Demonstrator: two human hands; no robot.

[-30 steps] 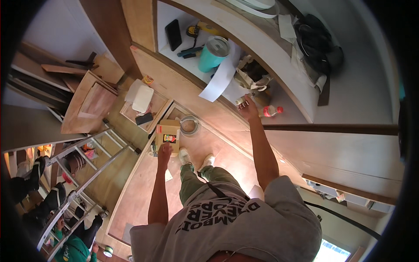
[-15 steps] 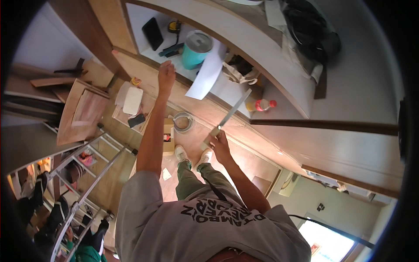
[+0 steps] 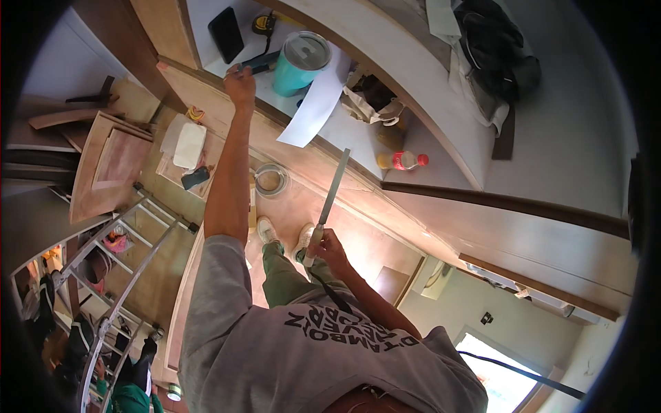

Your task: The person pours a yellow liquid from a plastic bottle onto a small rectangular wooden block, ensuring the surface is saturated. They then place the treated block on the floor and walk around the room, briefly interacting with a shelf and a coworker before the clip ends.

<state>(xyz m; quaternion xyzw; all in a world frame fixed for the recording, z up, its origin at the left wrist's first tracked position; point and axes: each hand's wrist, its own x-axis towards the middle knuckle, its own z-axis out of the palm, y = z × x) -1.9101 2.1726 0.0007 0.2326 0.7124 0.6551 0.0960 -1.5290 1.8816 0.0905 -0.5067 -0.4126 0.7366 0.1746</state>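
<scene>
A worker stood over a low shelf (image 3: pixel 358 141) with two tools at hand. At six o'clock, just below the centre of the view, the right hand (image 3: pixel 331 250) grasped the pale handle of a long flat-bladed tool (image 3: pixel 335 186), its blade aimed between twelve and one o'clock, its tip close to the shelf's front edge. At eleven o'clock, the left hand (image 3: pixel 239 86) met the near end of a dark tool (image 3: pixel 264 63) lying beside a teal tumbler (image 3: pixel 292 80); whether the fingers had closed on it or merely touched it, one could not tell. From that hand, the tumbler stood at two o'clock, a tape measure (image 3: pixel 262 25) near one, and a black phone-like slab (image 3: pixel 226 34) near twelve. A white sheet (image 3: pixel 311 113) hung over the edge at twelve o'clock from the right hand, and a red-labelled bottle (image 3: pixel 405 161) lay at two o'clock from the centre. The step in hand appeared to be handling the dark tool while the other stayed gripped; the next move seemed to call for a sure hold at its end, room beside the tumbler, and the blade held away from the paper.
</scene>
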